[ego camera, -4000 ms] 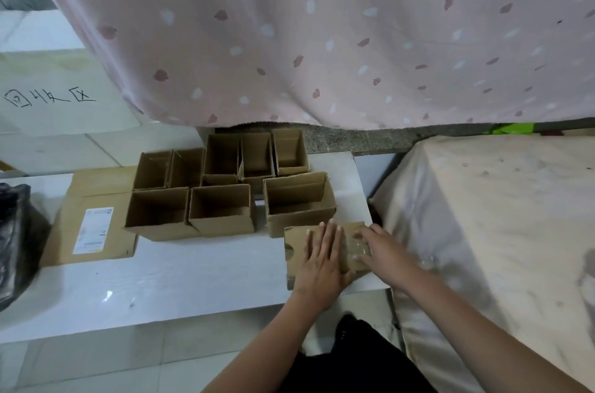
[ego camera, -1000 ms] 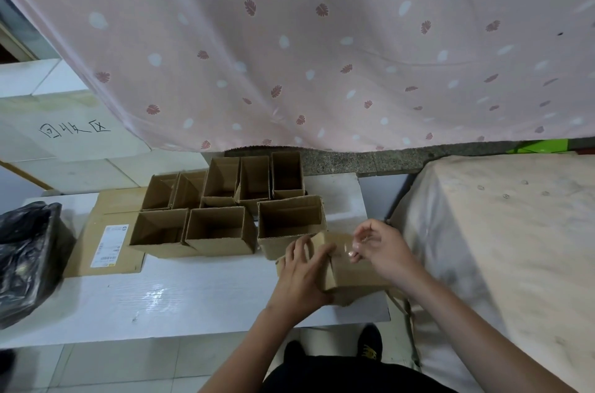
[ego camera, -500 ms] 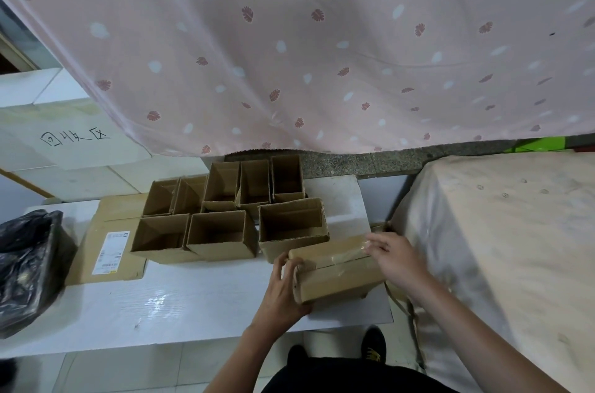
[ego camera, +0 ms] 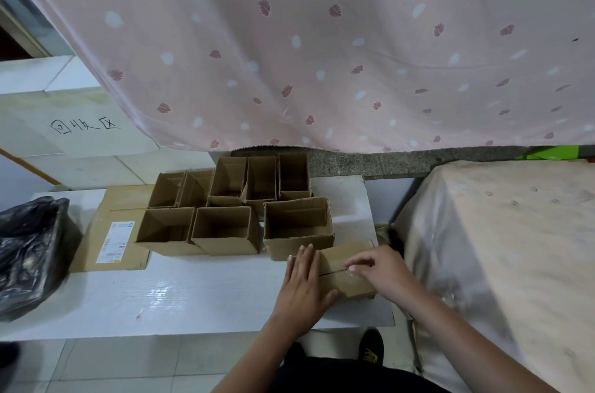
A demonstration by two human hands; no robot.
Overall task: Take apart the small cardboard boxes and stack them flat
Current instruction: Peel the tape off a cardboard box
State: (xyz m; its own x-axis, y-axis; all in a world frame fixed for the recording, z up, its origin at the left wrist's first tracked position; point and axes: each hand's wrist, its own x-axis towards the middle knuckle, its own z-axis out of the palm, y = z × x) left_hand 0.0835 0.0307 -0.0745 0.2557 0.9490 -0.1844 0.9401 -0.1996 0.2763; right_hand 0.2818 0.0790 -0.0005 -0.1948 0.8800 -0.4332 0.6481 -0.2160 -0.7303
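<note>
Cardboard box [ego camera: 346,276], brown, rectangular, under left hand [ego camera: 301,289]

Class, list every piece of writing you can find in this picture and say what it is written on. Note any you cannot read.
"回收区": handwritten in dark ink on the white sheet at the left wall.
White shipping label on the flat cardboard under the open boxes: printed lines and barcode, too small to read.
No other writing shows.

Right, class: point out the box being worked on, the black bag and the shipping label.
box [ego camera: 346,275], head view, on its top face by the seam.
black bag [ego camera: 29,251], head view, on its crinkled side.
shipping label [ego camera: 116,242], head view, on its white middle.
</note>
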